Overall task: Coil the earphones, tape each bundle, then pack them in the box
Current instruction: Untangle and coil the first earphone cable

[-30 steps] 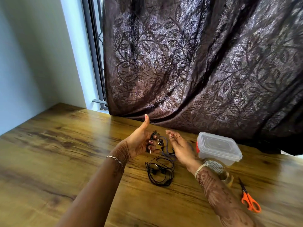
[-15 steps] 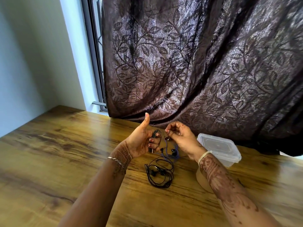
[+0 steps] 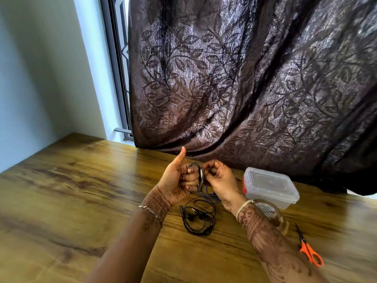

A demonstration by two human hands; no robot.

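Pale wall (image 3: 40, 78) far left of box (image 3: 269, 186); window frame (image 3: 117, 78) next. Dark leaf-patterned curtain (image 3: 244, 88) hangs behind box, down to wooden surface (image 3: 71, 201).

Left hand (image 3: 175, 180), left of box: thumb up, fingers curled round grey earphone coil (image 3: 201, 174). Right hand (image 3: 220, 180) pinches coil's cable end.

Black earphones (image 3: 197, 219) lie loose on surface, front-left of box. Box clear, lid on.

Tape roll (image 3: 267, 211) in front of box, mostly hidden by right forearm. Orange scissors (image 3: 309, 252) front-right of box. Blue cable under hands hard to trace.

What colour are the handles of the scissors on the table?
Orange. The scissors show best in the head view, the only one.
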